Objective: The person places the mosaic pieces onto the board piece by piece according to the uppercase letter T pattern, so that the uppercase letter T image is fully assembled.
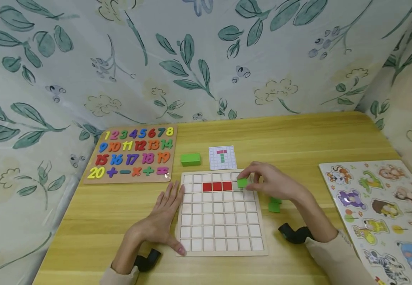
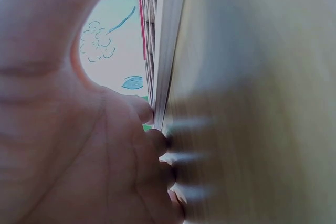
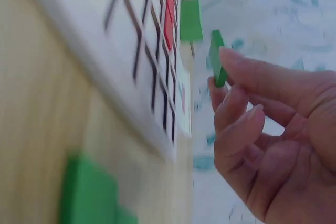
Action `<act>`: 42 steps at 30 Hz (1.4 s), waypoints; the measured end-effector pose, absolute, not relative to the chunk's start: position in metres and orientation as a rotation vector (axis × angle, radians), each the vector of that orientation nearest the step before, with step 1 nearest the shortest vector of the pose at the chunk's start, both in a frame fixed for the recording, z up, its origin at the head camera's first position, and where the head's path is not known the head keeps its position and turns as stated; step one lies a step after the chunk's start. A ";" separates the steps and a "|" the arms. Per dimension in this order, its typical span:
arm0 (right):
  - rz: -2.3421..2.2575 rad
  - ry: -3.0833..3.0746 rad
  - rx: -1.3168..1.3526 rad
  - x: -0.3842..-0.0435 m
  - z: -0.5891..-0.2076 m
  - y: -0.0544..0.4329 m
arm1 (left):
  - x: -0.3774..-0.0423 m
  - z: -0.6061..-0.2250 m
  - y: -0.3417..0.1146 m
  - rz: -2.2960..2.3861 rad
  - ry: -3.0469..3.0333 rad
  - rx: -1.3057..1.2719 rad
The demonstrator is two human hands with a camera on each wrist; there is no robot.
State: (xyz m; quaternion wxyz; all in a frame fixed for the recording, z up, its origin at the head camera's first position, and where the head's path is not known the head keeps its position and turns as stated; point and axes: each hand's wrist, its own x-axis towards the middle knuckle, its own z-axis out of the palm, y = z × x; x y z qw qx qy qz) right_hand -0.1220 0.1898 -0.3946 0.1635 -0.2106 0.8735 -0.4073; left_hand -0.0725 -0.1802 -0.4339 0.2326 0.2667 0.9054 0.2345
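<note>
A white wooden grid board (image 1: 223, 229) lies on the table, with three red square tiles (image 1: 217, 186) side by side in its second row. My right hand (image 1: 275, 183) pinches a green square tile (image 1: 242, 183) between thumb and fingers above the upper right of the board. In the right wrist view that green tile (image 3: 217, 59) is tilted and held off the board. My left hand (image 1: 159, 217) lies with spread, straight fingers along the board's left edge, thumb at its lower left corner. The left wrist view shows the palm (image 2: 79, 150) beside the board's edge (image 2: 170, 40).
A pattern card (image 1: 222, 157) with a red and green T lies behind the board, left of it a green block stack (image 1: 190, 159). Loose green tiles (image 1: 274, 206) lie to the right. A number board (image 1: 131, 154) is at left, an animal puzzle (image 1: 380, 209) at right.
</note>
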 end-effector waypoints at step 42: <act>-1.045 2.528 -0.727 -0.116 -0.415 0.118 | -0.074 -0.432 -0.180 0.645 2.478 0.734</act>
